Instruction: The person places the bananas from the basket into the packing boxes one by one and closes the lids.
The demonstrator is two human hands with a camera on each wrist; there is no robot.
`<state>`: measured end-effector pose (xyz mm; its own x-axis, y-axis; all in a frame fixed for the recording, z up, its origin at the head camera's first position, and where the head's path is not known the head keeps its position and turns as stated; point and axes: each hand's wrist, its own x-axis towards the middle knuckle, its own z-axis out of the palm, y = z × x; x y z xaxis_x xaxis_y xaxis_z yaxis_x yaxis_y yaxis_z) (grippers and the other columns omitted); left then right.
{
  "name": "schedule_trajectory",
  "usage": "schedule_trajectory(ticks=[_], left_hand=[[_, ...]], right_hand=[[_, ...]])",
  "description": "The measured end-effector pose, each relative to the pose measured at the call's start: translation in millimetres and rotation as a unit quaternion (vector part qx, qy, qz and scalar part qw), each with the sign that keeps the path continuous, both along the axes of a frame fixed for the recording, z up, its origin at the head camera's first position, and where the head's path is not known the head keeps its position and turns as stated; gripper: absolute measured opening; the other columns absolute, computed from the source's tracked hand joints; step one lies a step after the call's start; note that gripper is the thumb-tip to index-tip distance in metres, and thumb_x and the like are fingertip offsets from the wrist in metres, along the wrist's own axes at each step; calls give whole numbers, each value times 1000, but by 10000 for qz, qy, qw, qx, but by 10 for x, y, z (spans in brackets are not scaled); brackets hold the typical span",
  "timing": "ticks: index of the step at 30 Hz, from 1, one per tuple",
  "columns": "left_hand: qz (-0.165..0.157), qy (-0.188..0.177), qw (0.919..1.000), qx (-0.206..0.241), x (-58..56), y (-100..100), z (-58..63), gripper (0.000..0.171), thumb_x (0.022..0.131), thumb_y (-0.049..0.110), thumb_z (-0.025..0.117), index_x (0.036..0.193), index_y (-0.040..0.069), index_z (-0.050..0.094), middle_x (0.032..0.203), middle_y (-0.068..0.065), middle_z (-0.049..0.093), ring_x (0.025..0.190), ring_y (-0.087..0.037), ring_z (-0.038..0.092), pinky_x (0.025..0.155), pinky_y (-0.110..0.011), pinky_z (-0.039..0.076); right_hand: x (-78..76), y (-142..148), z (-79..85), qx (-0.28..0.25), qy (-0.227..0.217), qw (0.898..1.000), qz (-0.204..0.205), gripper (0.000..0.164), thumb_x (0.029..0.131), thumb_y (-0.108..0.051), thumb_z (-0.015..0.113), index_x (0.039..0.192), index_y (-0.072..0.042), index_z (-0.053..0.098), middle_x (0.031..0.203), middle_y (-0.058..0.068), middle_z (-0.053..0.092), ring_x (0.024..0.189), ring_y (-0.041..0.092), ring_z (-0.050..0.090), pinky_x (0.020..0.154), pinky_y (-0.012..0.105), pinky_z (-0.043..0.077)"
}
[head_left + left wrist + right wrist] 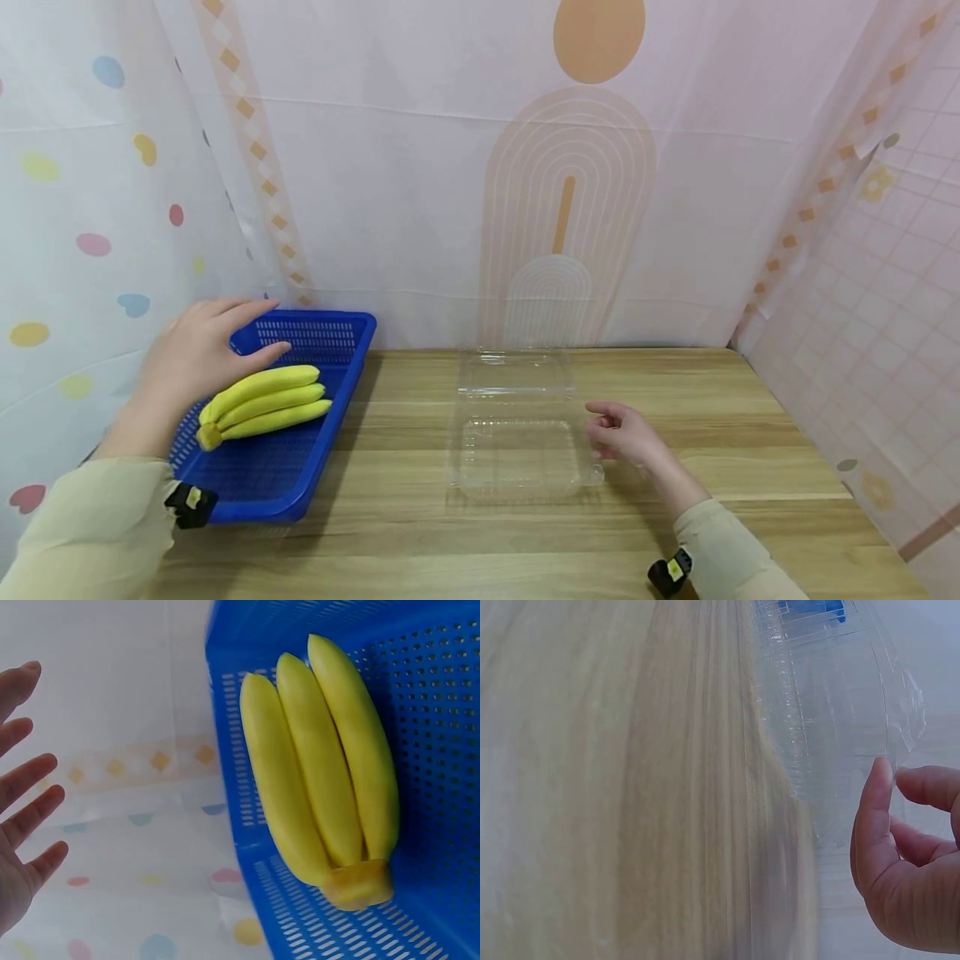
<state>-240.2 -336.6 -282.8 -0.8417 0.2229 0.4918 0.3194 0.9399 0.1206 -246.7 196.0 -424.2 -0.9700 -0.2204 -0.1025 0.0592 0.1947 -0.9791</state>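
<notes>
A: What's the largest thing there?

B: The pale, arch-printed curtain hanging along the far side. Next comes the wood-grain tabletop in front of it.

A: And on that?

B: The blue perforated plastic basket at the left, then a clear plastic clamshell box in the middle, unfolded, its lid on the far side.

A: Anything in the basket?

B: A bunch of three yellow bananas, lying with the stem end near and left, the tips pointing right.

A: Where are the hands?

B: The left hand is over the basket's left side, just beside the bananas, fingers spread and holding nothing. The right hand is at the clamshell's right side, fingers bent, thumb and forefinger pinching its thin edge.

A: Smallest?

B: The black wrist camera at the left cuff.
</notes>
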Motion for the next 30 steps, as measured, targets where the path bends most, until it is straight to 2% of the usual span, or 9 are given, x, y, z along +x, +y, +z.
schedule_trajectory(ticks=[5, 10, 17, 26, 30], left_hand=[[47, -95, 9999, 43, -113, -74, -77, 64, 86, 42, 75, 137, 7, 58, 134, -26, 54, 119, -49, 45, 92, -68, 37], [161, -354, 9992, 12, -199, -118, -124, 67, 88, 47, 72, 140, 8, 56, 136, -27, 51, 122, -50, 42, 92, -71, 36], [57, -588, 9983, 3, -318, -182, -191, 69, 88, 47, 72, 140, 5, 54, 138, -29, 49, 124, -52, 40, 94, -73, 31], [-229, -785, 9966, 76, -455, -306, -365, 76, 86, 44, 75, 145, 4, 48, 140, -31, 47, 126, -53, 40, 97, -72, 34], [-164, -987, 9950, -43, -493, -309, -420, 82, 86, 50, 73, 149, 7, 43, 144, -30, 42, 129, -54, 36, 98, -74, 30]], right_hand=[[7, -6, 6, -10, -6, 10000, -2, 49, 96, 5, 56, 139, 19, 38, 92, 7, 53, 75, 13, 55, 66, 27, 57], [12, -11, 15, 16, 18, 10000, 2, 49, 95, 5, 56, 139, 19, 38, 92, 7, 53, 74, 12, 55, 65, 27, 58], [6, -8, 8, 26, -1, 10000, -59, 49, 95, 5, 56, 139, 19, 39, 92, 7, 52, 75, 13, 54, 65, 26, 57], [-1, -17, -3, 20, 23, 9999, -115, 48, 95, 5, 56, 138, 19, 39, 92, 7, 52, 75, 13, 54, 63, 24, 56], [-2, -14, -8, 27, 40, 9999, -106, 48, 95, 5, 56, 138, 19, 39, 92, 7, 52, 75, 13, 54, 63, 24, 56]])
